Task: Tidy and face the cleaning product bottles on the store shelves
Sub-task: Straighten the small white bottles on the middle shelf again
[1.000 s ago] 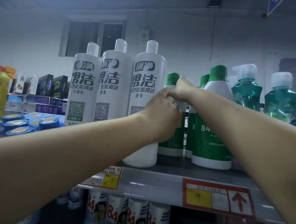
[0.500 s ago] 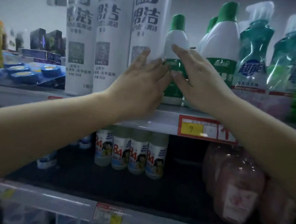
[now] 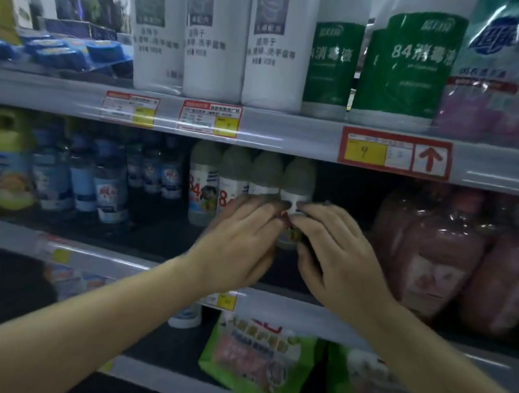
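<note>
Judging by how the stock stands, the job looks partly done: above both hands the tall white bottles and the green-labelled disinfectant bottles stand upright in a close row near the lip of the upper shelf, labels outward, while the middle shelf is the one in hand and the green pouches below the wrists look untouched. The row of small grey-capped bottles sits just beyond the fingertips, four abreast and touching, set back from the shelf edge, so pulling them forward and turning labels out probably remains, as may the blue-labelled bottles well to the left of the left hand. The left hand lies fingers together and nearly flat against the fronts of the middle bottles, pressing rather than wrapping. The right hand curls loosely around the rightmost small bottle, its fingertips almost meeting those of the left; motion blur keeps me from telling whether that grasp is actually closed. The pink refill packs sit just right of the right hand, apart from it.
</note>
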Action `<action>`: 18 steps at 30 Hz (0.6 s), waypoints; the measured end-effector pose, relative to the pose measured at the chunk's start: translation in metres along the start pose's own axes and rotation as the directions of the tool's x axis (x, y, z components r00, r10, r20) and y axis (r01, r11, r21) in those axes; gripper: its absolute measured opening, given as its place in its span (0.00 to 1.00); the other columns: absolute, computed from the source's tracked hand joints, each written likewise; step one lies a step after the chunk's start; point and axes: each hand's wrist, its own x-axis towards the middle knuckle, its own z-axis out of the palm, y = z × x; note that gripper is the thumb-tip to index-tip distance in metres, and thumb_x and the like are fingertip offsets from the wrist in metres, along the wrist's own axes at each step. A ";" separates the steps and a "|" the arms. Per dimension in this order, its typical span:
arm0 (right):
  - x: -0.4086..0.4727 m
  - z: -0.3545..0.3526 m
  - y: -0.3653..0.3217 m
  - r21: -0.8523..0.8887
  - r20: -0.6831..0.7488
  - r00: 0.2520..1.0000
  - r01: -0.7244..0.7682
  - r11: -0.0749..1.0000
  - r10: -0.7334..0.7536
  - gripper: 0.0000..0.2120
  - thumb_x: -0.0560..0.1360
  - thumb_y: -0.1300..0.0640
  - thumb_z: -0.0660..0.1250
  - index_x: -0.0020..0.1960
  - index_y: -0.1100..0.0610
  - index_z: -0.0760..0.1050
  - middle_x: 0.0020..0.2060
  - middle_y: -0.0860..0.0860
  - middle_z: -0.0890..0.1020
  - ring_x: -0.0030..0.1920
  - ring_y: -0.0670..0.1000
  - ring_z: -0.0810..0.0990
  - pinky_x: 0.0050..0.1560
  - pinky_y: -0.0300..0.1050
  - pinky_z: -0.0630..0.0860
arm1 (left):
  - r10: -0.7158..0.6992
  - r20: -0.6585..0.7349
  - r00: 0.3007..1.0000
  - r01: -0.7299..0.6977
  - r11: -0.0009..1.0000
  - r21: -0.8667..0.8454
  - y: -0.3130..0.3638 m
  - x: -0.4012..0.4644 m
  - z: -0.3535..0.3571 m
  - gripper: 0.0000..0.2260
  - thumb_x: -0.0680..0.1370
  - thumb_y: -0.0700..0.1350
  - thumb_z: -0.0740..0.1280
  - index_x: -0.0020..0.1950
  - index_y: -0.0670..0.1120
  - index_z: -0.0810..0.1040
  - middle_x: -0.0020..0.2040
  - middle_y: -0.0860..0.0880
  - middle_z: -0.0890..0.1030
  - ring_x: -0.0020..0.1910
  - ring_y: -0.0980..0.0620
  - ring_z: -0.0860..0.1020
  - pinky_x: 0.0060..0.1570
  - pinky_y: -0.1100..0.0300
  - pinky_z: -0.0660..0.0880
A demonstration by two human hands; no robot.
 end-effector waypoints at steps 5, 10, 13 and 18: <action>-0.017 0.039 0.016 0.064 0.130 0.942 -0.320 0.945 0.310 0.14 0.70 0.59 0.62 0.54 0.61 0.75 0.50 0.57 0.79 0.51 0.56 0.76 0.54 0.48 0.73 | -0.256 0.235 0.938 0.275 0.960 -0.054 -0.021 -0.027 0.044 0.18 0.70 0.44 0.57 0.56 0.40 0.74 0.55 0.40 0.77 0.53 0.43 0.75 0.53 0.53 0.71; -0.001 0.078 0.045 0.171 0.149 0.720 -0.693 0.700 0.677 0.17 0.70 0.62 0.70 0.57 0.62 0.73 0.53 0.58 0.77 0.55 0.56 0.76 0.53 0.46 0.73 | -0.415 0.284 0.865 0.452 0.888 -0.081 -0.041 -0.019 0.070 0.19 0.70 0.38 0.65 0.60 0.37 0.73 0.57 0.39 0.76 0.54 0.39 0.76 0.53 0.47 0.76; 0.005 0.101 0.053 0.262 0.188 0.559 -0.821 0.508 0.807 0.20 0.70 0.62 0.70 0.60 0.63 0.70 0.57 0.59 0.75 0.57 0.56 0.76 0.55 0.45 0.73 | -0.497 0.249 0.832 0.535 0.836 -0.119 -0.039 -0.009 0.085 0.20 0.72 0.37 0.66 0.64 0.37 0.70 0.61 0.39 0.73 0.59 0.40 0.73 0.57 0.51 0.72; -0.001 0.128 0.053 0.320 0.272 0.409 -0.892 0.319 0.871 0.28 0.69 0.60 0.72 0.66 0.62 0.66 0.61 0.59 0.73 0.60 0.57 0.75 0.60 0.53 0.74 | -0.627 0.209 0.751 0.661 0.711 -0.242 -0.034 -0.003 0.101 0.21 0.72 0.36 0.67 0.64 0.37 0.68 0.62 0.38 0.71 0.59 0.40 0.72 0.54 0.50 0.73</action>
